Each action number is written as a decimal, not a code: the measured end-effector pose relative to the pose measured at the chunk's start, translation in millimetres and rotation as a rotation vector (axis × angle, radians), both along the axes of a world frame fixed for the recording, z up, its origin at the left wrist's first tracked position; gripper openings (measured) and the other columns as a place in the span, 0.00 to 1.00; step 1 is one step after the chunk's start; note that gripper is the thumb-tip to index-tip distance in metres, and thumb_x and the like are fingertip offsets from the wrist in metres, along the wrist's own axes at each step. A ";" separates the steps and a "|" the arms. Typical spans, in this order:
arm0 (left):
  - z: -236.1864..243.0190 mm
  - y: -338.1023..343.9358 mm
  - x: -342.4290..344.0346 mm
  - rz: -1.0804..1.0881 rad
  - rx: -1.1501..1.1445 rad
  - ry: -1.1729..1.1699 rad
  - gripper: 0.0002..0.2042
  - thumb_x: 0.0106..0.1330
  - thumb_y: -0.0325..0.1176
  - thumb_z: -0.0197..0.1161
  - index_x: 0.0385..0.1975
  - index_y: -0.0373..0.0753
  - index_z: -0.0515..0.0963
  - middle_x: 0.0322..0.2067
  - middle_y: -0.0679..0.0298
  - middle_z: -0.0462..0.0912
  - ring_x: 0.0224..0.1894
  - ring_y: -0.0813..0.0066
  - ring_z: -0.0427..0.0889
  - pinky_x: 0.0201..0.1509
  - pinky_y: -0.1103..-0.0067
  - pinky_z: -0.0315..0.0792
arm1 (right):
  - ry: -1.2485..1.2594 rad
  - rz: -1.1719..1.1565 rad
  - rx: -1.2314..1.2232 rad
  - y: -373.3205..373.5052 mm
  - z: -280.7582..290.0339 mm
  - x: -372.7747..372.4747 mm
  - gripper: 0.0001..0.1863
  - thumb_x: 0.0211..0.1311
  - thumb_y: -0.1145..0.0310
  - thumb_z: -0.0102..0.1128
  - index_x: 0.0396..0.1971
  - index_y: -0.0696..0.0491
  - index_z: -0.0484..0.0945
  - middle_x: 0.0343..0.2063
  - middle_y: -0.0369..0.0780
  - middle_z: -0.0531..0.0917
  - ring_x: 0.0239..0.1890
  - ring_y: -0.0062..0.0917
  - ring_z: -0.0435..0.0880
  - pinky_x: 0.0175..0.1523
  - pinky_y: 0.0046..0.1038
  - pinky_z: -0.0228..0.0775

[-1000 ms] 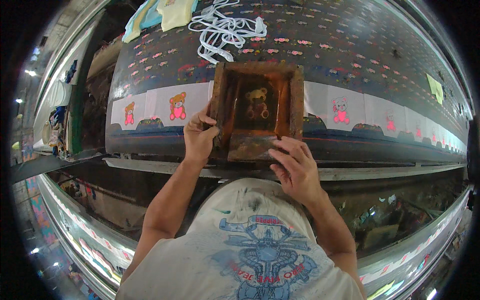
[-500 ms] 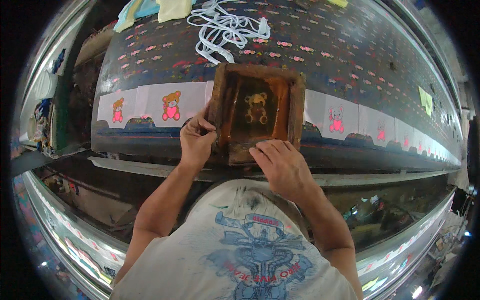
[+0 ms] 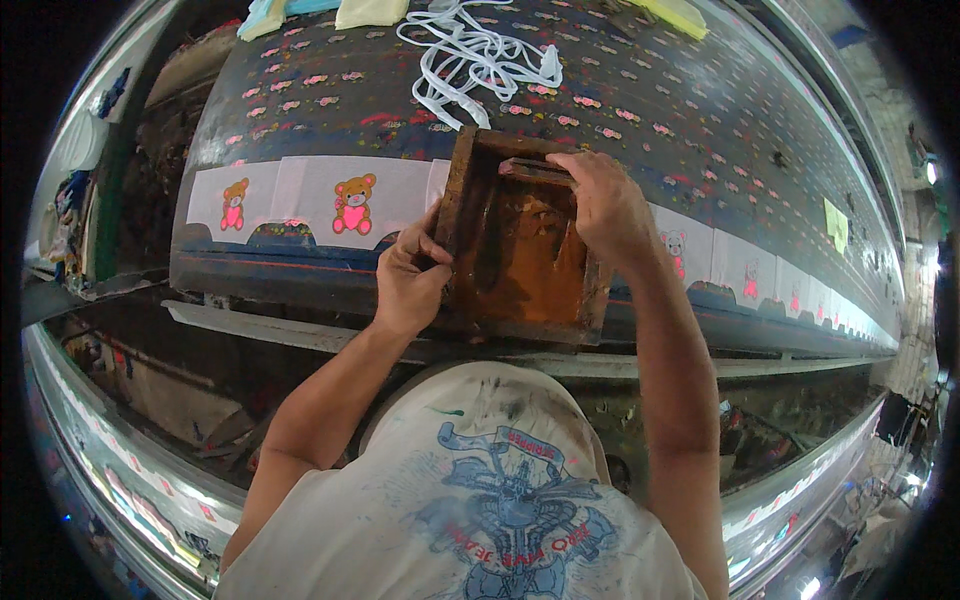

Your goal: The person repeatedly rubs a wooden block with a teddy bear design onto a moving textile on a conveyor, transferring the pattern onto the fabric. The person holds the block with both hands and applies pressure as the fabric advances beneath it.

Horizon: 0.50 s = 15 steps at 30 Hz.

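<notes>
While the left hand (image 3: pixel 412 278) pinches a wooden frame (image 3: pixel 458 195), right hand (image 3: pixel 612 208) gripping a bar (image 3: pixel 537 172), dark paint-flecked table (image 3: pixel 400 148) beneath, white cord (image 3: pixel 470 62) beyond, bear-printed sheets (image 3: pixel 320 200) alongside.

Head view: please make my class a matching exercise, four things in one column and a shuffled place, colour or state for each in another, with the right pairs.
Column one
1. Left hand
2. Right hand
3. Cord
4. Shirt

Column two
A. White and tangled
B. At the left side of the frame
C. Off-white, blue-and-red print
D. On the bar

Pairs: 1-B, 2-D, 3-A, 4-C
</notes>
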State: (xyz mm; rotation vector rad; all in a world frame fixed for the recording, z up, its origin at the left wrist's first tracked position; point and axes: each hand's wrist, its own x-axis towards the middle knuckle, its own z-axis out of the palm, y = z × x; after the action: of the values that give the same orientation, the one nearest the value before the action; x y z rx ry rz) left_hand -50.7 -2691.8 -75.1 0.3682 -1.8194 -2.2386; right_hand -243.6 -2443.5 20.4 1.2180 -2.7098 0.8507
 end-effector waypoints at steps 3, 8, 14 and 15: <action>0.6 -0.5 2.0 -0.010 -0.073 -0.037 0.11 0.59 0.08 0.64 0.30 0.34 0.78 0.85 0.39 0.72 0.81 0.60 0.79 0.84 0.67 0.69 | -0.038 0.007 0.064 -0.9 -2.1 15.1 0.28 0.68 0.84 0.61 0.66 0.52 0.88 0.58 0.47 0.91 0.64 0.49 0.87 0.71 0.50 0.79; 0.2 -0.2 1.6 0.001 -0.178 -0.073 0.11 0.59 0.09 0.66 0.31 0.35 0.79 0.84 0.39 0.73 0.80 0.60 0.81 0.83 0.69 0.71 | 0.008 0.002 0.145 2.9 1.4 79.4 0.28 0.66 0.83 0.61 0.65 0.51 0.90 0.57 0.45 0.91 0.62 0.48 0.87 0.71 0.48 0.79; -1.4 -2.4 2.2 -0.005 -0.228 -0.089 0.10 0.59 0.10 0.67 0.32 0.35 0.82 0.83 0.41 0.76 0.77 0.58 0.83 0.80 0.68 0.73 | -0.050 0.001 0.164 9.9 10.9 147.4 0.30 0.63 0.82 0.63 0.65 0.50 0.91 0.57 0.41 0.90 0.60 0.43 0.87 0.69 0.46 0.80; -1.1 -3.7 2.7 -0.011 -0.266 -0.093 0.10 0.58 0.11 0.68 0.32 0.35 0.82 0.83 0.41 0.76 0.77 0.58 0.84 0.80 0.68 0.73 | -0.065 -0.006 0.166 10.9 12.1 156.0 0.30 0.63 0.82 0.64 0.65 0.50 0.91 0.57 0.41 0.89 0.60 0.43 0.87 0.69 0.45 0.80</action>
State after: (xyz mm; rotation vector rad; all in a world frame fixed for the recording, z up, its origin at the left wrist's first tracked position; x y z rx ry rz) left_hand -48.0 -2695.5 -76.2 0.4171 -2.1371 -1.9796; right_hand -87.7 -2432.7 32.4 1.2302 -2.8851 0.6877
